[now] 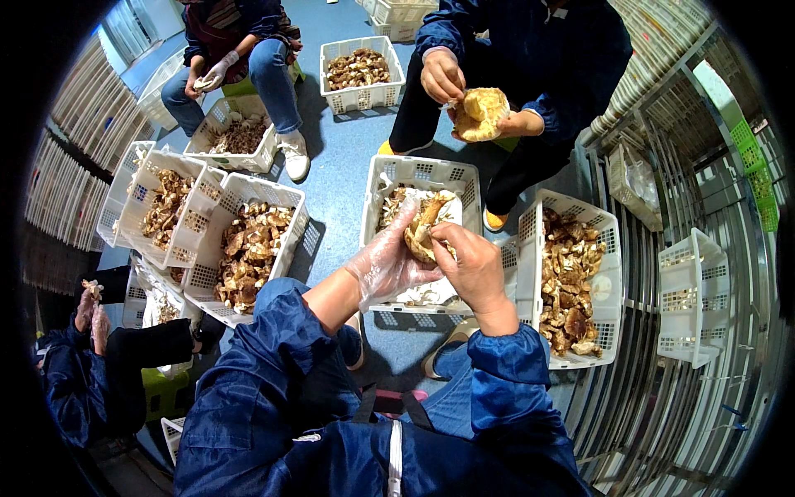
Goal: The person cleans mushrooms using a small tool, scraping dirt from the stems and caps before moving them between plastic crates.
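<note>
A brownish-yellow mushroom (427,220) with a thick pale stem is held over a white plastic crate (469,180). My left hand (387,263), in a clear plastic glove, wraps round it from the left, with the stem pointing up and away. My right hand (474,272) is bare and closed in a pinch at the mushroom's right edge. Whatever lies between those fingertips is too small to make out. Under my hands the crate holds white scraps (431,292) and some brown mushroom pieces (389,209).
Close on my right stands a crate of brown mushrooms (571,286); another mushroom crate (257,248) is on my left. Opposite, a person's hands hold a large yellowish mushroom (482,114). Other people sit at far left and near left. Metal racking (662,356) lines the right side.
</note>
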Available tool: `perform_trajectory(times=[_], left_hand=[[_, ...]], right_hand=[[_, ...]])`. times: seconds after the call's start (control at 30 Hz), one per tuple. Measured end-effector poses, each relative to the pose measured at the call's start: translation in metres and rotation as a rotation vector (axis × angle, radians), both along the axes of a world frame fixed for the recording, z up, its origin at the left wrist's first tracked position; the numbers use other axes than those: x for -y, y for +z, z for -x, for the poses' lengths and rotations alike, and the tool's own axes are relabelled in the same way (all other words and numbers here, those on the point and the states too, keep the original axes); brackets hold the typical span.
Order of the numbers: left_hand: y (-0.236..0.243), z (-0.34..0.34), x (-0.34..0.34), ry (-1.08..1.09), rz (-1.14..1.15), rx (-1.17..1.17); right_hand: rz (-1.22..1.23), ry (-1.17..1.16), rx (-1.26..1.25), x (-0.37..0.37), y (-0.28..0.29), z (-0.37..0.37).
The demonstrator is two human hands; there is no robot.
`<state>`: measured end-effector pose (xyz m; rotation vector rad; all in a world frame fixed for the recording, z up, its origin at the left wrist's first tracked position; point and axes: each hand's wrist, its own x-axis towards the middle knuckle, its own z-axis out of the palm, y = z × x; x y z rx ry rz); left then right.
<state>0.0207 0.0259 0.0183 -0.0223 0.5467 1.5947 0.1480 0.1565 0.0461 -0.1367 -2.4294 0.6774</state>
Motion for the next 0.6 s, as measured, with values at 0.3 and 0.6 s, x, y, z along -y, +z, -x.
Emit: perform_trajectory(times=[0.3,0.6], left_hand=[[0.002,-0.002,-0.001,0.036,0.002,0.024],[-0.006,-0.002,-0.002,0.032,0.004,0.1]], right_hand=[[0.041,-0.067,-0.077,-0.002,-0.001,0.0],[0.049,-0.198,-0.164,-0.02,0.007,-0.006]])
